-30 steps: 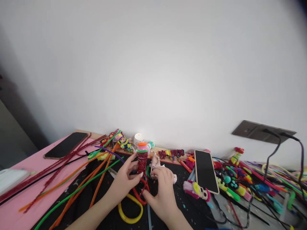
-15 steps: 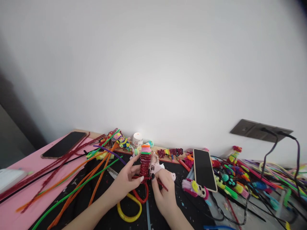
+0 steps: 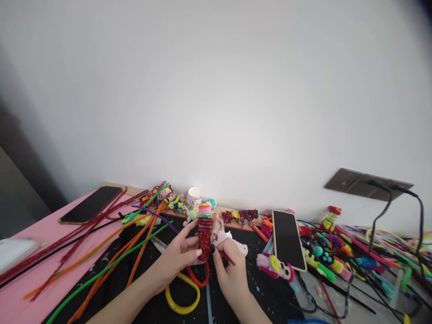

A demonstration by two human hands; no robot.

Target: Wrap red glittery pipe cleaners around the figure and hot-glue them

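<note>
My left hand (image 3: 175, 256) is closed around the side of a glittery dark red pipe-cleaner figure piece (image 3: 205, 234). It stands nearly upright, with green, pink and orange bands at its top. Close beside it, my right hand (image 3: 232, 270) pinches a short dark red pipe-cleaner end (image 3: 228, 258) between thumb and fingers, near the piece's lower end. Behind the right hand lies a pale pink glue gun (image 3: 240, 247), partly covered by it. Under my hands rest scissors (image 3: 182, 309) with yellow and red handles, their blade partly hidden by my left hand.
Long loose pipe cleaners (image 3: 111, 256) fan out at left over a pink sheet (image 3: 20, 292). A dark phone (image 3: 91, 204) lies there; another phone (image 3: 288, 240) leans at right. A white paper cup (image 3: 194, 197) stands by the wall. Cables hang from a socket plate (image 3: 354, 182) over crowded craft pieces.
The red piece has tipped or turned in my left hand, so its glittery lower end now shows more fully. My right thumb has shifted slightly left.
</note>
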